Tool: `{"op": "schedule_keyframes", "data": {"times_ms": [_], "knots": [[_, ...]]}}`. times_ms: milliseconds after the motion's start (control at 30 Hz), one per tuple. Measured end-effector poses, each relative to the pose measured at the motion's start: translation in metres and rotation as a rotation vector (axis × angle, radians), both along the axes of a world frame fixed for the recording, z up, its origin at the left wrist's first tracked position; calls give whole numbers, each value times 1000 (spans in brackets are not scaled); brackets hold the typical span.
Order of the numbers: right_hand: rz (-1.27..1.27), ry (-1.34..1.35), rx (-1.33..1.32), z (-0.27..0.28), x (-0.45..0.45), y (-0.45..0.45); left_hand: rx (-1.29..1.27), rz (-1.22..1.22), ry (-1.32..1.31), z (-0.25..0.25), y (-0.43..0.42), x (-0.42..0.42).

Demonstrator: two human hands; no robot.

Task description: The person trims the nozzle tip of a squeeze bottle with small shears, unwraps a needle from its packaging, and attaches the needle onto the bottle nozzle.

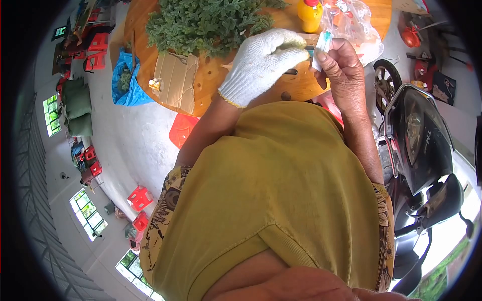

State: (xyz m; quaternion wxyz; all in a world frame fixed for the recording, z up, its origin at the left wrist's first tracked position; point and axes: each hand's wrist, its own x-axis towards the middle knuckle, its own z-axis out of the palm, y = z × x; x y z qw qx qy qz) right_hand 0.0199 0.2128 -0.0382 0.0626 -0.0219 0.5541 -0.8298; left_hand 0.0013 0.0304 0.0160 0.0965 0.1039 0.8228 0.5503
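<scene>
My left hand [266,60] wears a white knitted glove with a yellow cuff edge. Its thumb and fingers curl toward each other in a pinch; what lies between the tips, if anything, cannot be made out. Close beside it, my bare right hand [344,72] grips a small, flat white packet [321,50] with a teal mark at its top, between thumb and fingers. Both hands are above the near edge of the round wooden table [206,90]. A bit of teal shows between the hands, too small to name.
Green artificial foliage [201,25] is heaped on the table, beside flattened cardboard [174,80]. A yellow bottle [309,17] and clear plastic bag [359,30] stand behind my hands. A blue bag [125,80] hangs left; a red stool [182,129] sits below; a motorbike [419,135] is right.
</scene>
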Motion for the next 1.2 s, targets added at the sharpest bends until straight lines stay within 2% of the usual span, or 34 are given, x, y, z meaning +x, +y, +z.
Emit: {"op": "schedule_keyframes", "data": {"times_ms": [100, 200, 300, 400, 600, 733, 800, 900, 933, 1000, 1100, 1167, 1200], "knots": [[31, -51, -46, -5, 0, 0, 16, 5, 49, -2, 0, -6], [54, -40, -41, -6, 0, -1, 175, 28, 3, 2, 7, -8], [75, -49, -32, -12, 2, 1, 92, -11, 81, 4, 4, -14], [74, -45, -86, -16, 3, 1, 119, -53, 108, 1, 2, -17], [87, -79, -30, -11, 5, 2, 74, -91, 46, 9, 2, -16], [147, -151, -26, -7, 5, 0, 124, 9, -46, 10, 3, -11], [204, -170, -21, -9, 3, 0, 97, 6, 39, 1, -3, -14], [275, -244, -13, -12, 5, -3, 286, 201, -161, -3, -8, -14], [302, -254, 41, -15, 8, -2, 224, 174, -37, -9, -17, -17], [354, -271, 154, -25, 7, 3, 438, 332, -108, -8, -20, -16], [297, -329, 330, -65, -2, 17, 558, 388, -150, -10, -39, -18], [296, -429, 525, -55, -7, 21, 587, 445, -165, -9, -49, -14], [180, -285, 609, -73, -3, 21, 579, 456, -168, -11, -54, -11]]}}
